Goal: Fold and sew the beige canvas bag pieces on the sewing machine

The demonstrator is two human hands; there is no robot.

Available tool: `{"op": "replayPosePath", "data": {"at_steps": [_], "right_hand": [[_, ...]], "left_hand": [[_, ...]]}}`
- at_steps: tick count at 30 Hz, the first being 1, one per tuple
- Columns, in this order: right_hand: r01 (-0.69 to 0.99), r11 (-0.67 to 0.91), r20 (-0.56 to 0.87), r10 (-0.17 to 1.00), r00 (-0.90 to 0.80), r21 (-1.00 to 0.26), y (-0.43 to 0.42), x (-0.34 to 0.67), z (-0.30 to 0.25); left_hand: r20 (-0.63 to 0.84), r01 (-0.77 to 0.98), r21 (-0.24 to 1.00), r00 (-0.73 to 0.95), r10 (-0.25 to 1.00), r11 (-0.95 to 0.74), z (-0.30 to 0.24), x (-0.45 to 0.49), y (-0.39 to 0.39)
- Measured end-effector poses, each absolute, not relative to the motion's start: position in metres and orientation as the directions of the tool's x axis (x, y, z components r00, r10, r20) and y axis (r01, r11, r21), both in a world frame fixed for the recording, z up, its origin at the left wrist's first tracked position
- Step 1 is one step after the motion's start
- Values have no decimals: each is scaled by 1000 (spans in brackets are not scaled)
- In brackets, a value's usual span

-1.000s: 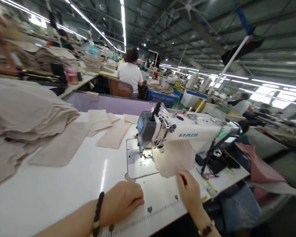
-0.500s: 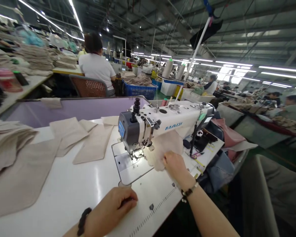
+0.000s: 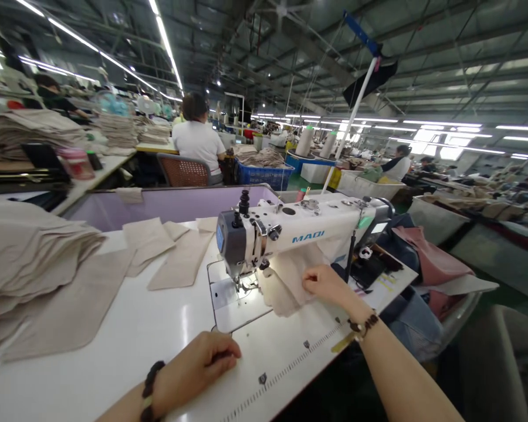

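On the white table, my left hand [image 3: 202,366] rests in a loose fist in front of the sewing machine [image 3: 310,228]. Nothing shows in its curled fingers. My right hand [image 3: 328,285] pinches the right part of a beige fabric piece [image 3: 286,287], which lies under the machine's arm, right of the needle area. The fabric is rumpled, and its edge by the needle plate [image 3: 229,302] is lit by the machine's lamp. Beige cut panels [image 3: 182,261] lie flat left of the machine head, and a thick stack of beige panels [image 3: 30,258] sits farther left.
A lilac bin [image 3: 158,208] runs behind the table. Black items [image 3: 372,272] lie at the table's right end, beside denim and pink cloth [image 3: 435,252]. A person in a white shirt [image 3: 198,143] sits ahead, near a blue crate [image 3: 264,174] of fabric. A white pole [image 3: 352,117] rises behind the machine.
The view has swung left and tilted up slightly. My right hand has drawn the fabric a little right and toward me, away from the needle. My left hand has barely moved.
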State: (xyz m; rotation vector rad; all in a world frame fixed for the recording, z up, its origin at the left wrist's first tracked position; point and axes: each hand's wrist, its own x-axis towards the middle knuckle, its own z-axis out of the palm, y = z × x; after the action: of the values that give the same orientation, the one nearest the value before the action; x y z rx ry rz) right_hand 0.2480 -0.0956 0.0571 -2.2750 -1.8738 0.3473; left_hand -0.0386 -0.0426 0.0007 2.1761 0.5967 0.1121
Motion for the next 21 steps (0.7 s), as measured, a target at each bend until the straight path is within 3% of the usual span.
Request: {"op": "replayPosePath", "data": {"at_steps": [7,11,13,19,21], "right_hand": [[948,-97,-71,994,79,-303,-81,260,67],[949,-26,-88,996,-2,-315,-82,263,61],[946,6,-90,995,-37,-324,-84,266,60],[862,107,-167,962,-216,-496,-95,278,66],[815,103,-191,949,-253,-570,-104,280,69]], "left_hand": [[-140,441,746,836,530,-498,-4,-39,-46],[-325,553,770,769,550,-318,4,-31,-48],[-371,601,739,741,559,-305,11,-24,-50],[-144,624,471,752,643,-624,25,1,-68],[8,601,412,749,663,-685,27,13,-77]]}}
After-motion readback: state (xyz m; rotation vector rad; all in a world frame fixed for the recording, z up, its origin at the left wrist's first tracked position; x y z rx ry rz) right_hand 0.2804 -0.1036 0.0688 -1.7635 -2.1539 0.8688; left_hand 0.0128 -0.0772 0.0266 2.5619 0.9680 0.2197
